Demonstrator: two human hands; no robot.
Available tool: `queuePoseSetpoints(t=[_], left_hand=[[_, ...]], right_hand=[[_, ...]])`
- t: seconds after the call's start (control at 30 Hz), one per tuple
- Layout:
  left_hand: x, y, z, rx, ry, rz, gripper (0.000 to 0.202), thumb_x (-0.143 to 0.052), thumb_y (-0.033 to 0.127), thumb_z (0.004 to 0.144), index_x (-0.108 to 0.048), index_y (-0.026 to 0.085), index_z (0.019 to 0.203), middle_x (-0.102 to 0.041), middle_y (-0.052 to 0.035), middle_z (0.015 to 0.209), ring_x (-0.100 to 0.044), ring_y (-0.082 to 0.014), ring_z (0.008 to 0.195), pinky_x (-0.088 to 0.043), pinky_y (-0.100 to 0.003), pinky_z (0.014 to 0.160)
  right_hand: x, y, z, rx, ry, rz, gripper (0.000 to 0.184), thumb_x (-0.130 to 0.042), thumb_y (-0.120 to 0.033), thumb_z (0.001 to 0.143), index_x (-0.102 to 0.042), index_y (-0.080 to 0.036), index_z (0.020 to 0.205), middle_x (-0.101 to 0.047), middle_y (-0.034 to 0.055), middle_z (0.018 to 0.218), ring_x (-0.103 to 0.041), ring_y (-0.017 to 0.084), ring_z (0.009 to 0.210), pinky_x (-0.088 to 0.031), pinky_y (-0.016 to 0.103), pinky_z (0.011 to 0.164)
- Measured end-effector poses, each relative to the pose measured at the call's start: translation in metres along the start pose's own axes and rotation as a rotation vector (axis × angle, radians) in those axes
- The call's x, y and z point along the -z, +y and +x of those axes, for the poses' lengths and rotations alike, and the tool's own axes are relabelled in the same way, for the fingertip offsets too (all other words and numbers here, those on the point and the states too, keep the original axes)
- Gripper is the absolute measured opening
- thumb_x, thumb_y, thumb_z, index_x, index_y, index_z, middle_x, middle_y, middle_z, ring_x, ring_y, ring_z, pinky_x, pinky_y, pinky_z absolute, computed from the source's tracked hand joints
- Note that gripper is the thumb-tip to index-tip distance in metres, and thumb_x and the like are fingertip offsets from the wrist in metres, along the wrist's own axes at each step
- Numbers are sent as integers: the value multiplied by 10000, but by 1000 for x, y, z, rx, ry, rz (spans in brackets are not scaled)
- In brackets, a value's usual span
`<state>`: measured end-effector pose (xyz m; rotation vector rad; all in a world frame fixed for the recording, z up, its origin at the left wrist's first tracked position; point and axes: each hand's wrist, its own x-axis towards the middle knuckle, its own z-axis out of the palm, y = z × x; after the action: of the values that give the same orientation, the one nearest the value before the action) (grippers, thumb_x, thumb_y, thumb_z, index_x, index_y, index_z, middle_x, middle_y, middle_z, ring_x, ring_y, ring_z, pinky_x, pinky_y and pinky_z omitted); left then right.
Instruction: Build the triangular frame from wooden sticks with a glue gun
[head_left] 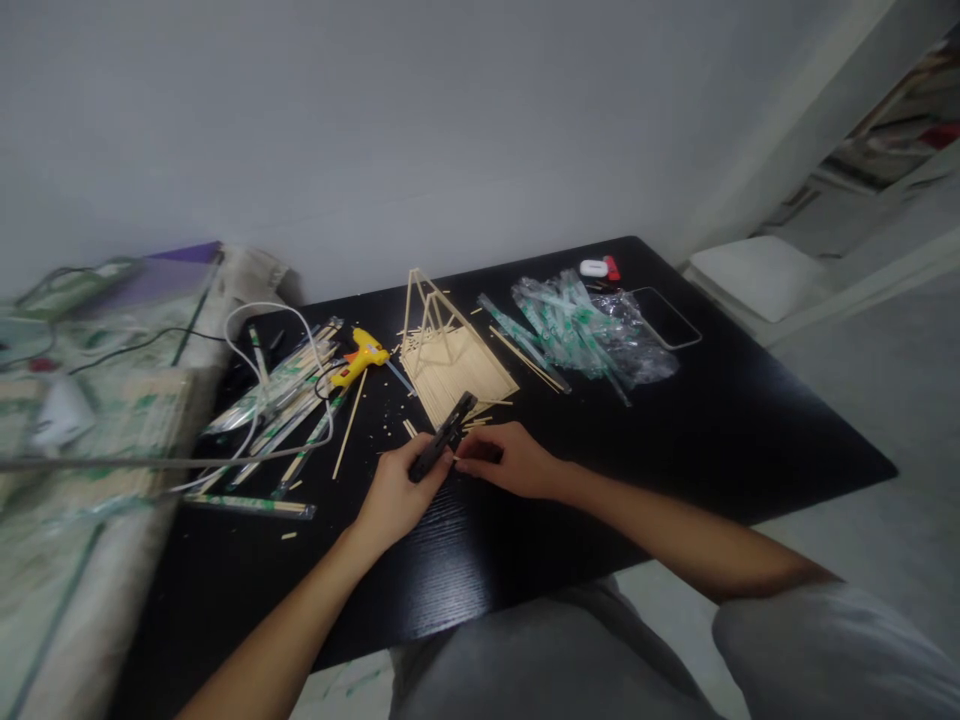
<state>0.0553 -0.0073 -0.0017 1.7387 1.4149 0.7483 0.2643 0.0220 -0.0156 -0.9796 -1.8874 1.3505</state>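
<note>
My left hand [401, 495] is closed around a long, narrow black tool [444, 437] that points up and away; its exact kind is unclear. Close beside it, my right hand [514, 460] pinches a short, pale wooden stick [457, 458] at its fingertips, near the left thumb. Just beyond both hands lies a flat panel of wooden sticks [469, 375], with a pointed frame of sticks [427, 315] standing on its far part. Short cut stick pieces [476, 423] are scattered by the panel's near edge.
Left of the panel lie a yellow glue gun [361, 357], a white cable [330, 400] and sticks in plastic sleeves [255, 505]. To the right are crumpled plastic wrappers [570, 325], a phone-like slab [664, 318] and a white case [593, 268]. The black table [787, 430] ends at the right.
</note>
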Motion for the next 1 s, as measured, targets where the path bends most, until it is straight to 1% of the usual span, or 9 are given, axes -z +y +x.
queuePoseSetpoints(t=[0.23, 0.33, 0.43, 0.53, 0.63, 0.7, 0.77, 0.9, 1.0], left_hand=[[1, 2, 0, -2, 0, -9, 199, -603, 376, 914, -689, 197, 901, -664, 17, 772, -585, -148, 706, -432, -247, 693], [2, 2, 1, 9, 19, -13, 214, -600, 391, 917, -676, 193, 889, -645, 24, 762, -565, -142, 695, -413, -245, 678], [4, 4, 3, 26, 61, -32, 237, -600, 408, 912, -655, 186, 852, -618, 24, 747, -537, -141, 683, -402, -248, 670], [5, 5, 5, 42, 99, -65, 253, -609, 417, 899, -647, 180, 818, -594, 22, 729, -512, -140, 670, -396, -251, 658], [5, 6, 6, 40, 116, -90, 270, -615, 425, 892, -645, 175, 797, -576, 22, 712, -485, -134, 644, -385, -252, 637], [5, 5, 7, 38, 116, -96, 275, -619, 431, 890, -647, 173, 801, -577, 21, 715, -483, -134, 646, -386, -253, 642], [4, 4, 7, 43, 113, -99, 278, -618, 436, 891, -649, 173, 809, -577, 21, 719, -485, -134, 651, -387, -254, 649], [4, 1, 7, 47, 110, -97, 281, -609, 439, 894, -646, 173, 814, -557, 27, 712, -478, -132, 651, -377, -251, 640], [3, 0, 7, 42, 110, -79, 272, -607, 431, 896, -648, 175, 816, -560, 28, 708, -474, -129, 642, -373, -251, 634]], right_hand=[[-1, 2, 0, -10, -16, 49, 190, -746, -350, 852, -721, -170, 907, -713, 14, 780, -631, 137, 684, -490, 238, 639], [2, 2, 0, 1, -2, 40, 223, -732, -314, 861, -718, -179, 1037, -708, 3, 769, -637, 135, 664, -496, 240, 633], [10, 3, 3, 0, 85, 27, 288, -685, -301, 894, -698, -199, 1164, -722, 5, 798, -663, 144, 676, -519, 261, 673], [18, 7, 8, -16, 187, 56, 290, -693, -341, 894, -707, -199, 1146, -742, 20, 836, -688, 158, 703, -538, 285, 719], [23, 12, 12, -39, 229, 61, 327, -749, -361, 852, -702, -183, 1123, -746, 27, 830, -686, 163, 695, -537, 287, 712], [26, 13, 13, -50, 232, 17, 342, -783, -378, 827, -706, -173, 1089, -742, 27, 812, -681, 164, 700, -530, 282, 701], [28, 13, 14, -32, 224, -69, 331, -804, -378, 813, -715, -167, 1052, -733, 24, 802, -672, 160, 710, -522, 273, 696], [33, 12, 14, 90, 151, -299, 228, -796, -246, 830, -728, -156, 1028, -724, 41, 866, -661, 152, 752, -512, 264, 724], [35, 11, 13, 167, 74, -409, 157, -733, -169, 874, -726, -150, 1029, -725, 58, 904, -670, 160, 795, -512, 270, 757]])
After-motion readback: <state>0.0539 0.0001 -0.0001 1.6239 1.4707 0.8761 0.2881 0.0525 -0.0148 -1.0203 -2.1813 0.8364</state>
